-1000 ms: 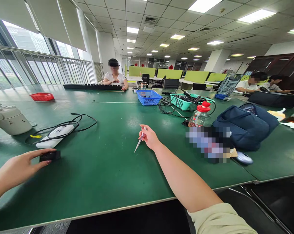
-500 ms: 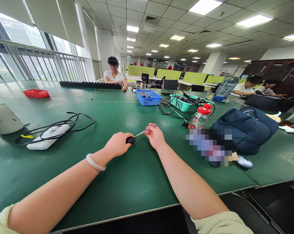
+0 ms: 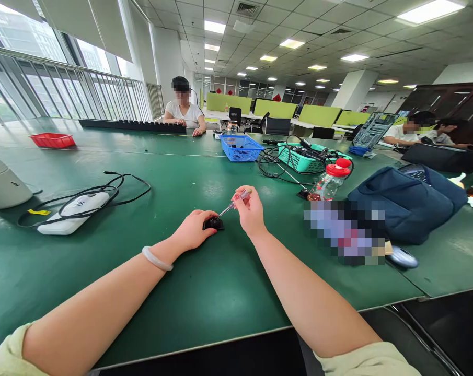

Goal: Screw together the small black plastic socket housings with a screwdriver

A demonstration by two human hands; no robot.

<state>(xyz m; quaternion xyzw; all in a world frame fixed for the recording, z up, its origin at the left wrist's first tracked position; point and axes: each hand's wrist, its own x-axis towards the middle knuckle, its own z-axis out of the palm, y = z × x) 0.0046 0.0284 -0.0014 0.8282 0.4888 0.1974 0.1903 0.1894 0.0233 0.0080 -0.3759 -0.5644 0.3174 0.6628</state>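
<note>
My left hand (image 3: 194,230) rests on the table and grips a small black part (image 3: 213,223) between thumb and fingers; its exact kind is too small to tell. In my right hand (image 3: 250,210) is a screwdriver (image 3: 233,202) with a clear pinkish handle, pinched by the fingers. Its thin metal shaft slants down to the left, and the tip meets the top of the black part. Whether the tip sits in a screw cannot be made out.
On the green table (image 3: 173,313), a white device with a black cable (image 3: 73,211) lies left. Beyond my hands stand a blue basket (image 3: 242,151), a green basket (image 3: 299,161) and a red-lidded jar (image 3: 328,183). A dark blue bag (image 3: 404,209) lies right. A person (image 3: 183,109) sits across.
My right hand has tilted the screwdriver more steeply over the black part. The black part has turned slightly in my left hand, and the view has shifted a little.
</note>
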